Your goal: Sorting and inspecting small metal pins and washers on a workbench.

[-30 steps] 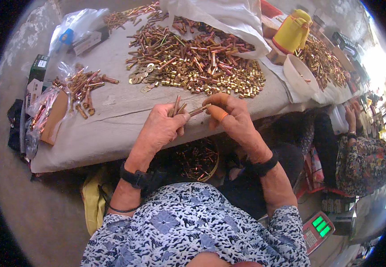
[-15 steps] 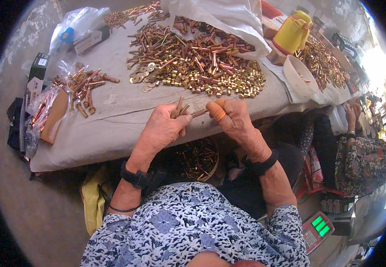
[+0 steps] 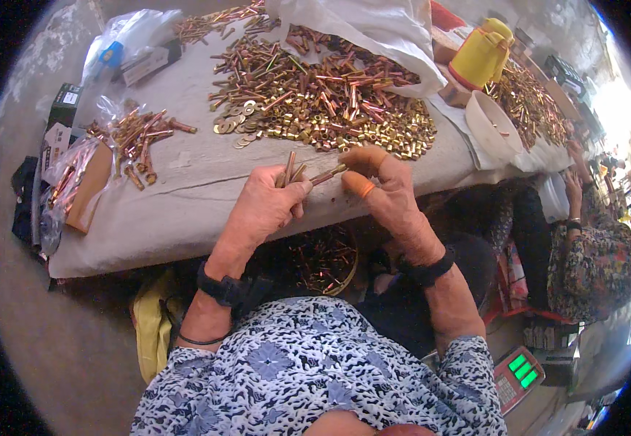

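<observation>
My left hand is closed around several copper-coloured bolts, over the near edge of the cloth-covered table. One bolt points right from between its thumb and fingers, with a brass-coloured piece at its tip; others stick up. At that tip is my right hand, its thumb and forefinger spread apart, with orange covers on the fingertips. Whether a finger touches the tip is hard to tell. Beyond the hands lie a heap of brass-coloured nuts or sleeves, flat washers and a larger pile of bolts.
Finished-looking bolts lie at the left beside a cardboard box and plastic bags. A white bowl and yellow jug stand at the right. Below the table edge sits a container of bolts. Another person sits at the right.
My right thumb and forefinger have parted from their pinch at the end of the bolt, baring its tip. My left hand keeps its hold, nearly in the same place.
</observation>
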Demonstrator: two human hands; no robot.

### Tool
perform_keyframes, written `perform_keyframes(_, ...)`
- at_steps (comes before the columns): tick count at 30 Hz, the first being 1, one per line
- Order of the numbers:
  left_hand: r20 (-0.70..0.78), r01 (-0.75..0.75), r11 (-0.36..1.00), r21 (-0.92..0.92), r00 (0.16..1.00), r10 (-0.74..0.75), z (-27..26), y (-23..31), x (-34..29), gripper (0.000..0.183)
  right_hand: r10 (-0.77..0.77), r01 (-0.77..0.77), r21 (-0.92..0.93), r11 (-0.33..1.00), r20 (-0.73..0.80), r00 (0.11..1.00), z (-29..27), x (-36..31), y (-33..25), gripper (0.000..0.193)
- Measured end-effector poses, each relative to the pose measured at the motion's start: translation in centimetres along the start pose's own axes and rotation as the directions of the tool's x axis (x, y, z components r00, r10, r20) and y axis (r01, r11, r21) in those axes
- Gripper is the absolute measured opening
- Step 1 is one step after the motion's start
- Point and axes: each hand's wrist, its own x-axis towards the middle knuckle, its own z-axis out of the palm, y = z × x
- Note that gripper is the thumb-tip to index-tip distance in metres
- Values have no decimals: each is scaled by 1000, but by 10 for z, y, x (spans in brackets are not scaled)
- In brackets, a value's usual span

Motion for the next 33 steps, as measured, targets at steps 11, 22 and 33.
perform_keyframes(11, 14, -7, 1000, -7, 1000, 7, 0, -3, 0, 13, -57, 61, -72, 996, 61, 997, -3, 0, -7, 19)
perform_keyframes(22, 29, -2, 999, -32, 1000, 2, 0, -4, -3, 14, 54, -36, -126, 991, 140, 989, -11, -1, -8, 19)
perform_keyframes(33, 27, -3, 1000, -29, 1000, 4, 3, -4, -5, 13, 235, -230, -48, 972, 191, 953, -12, -3, -7, 16)
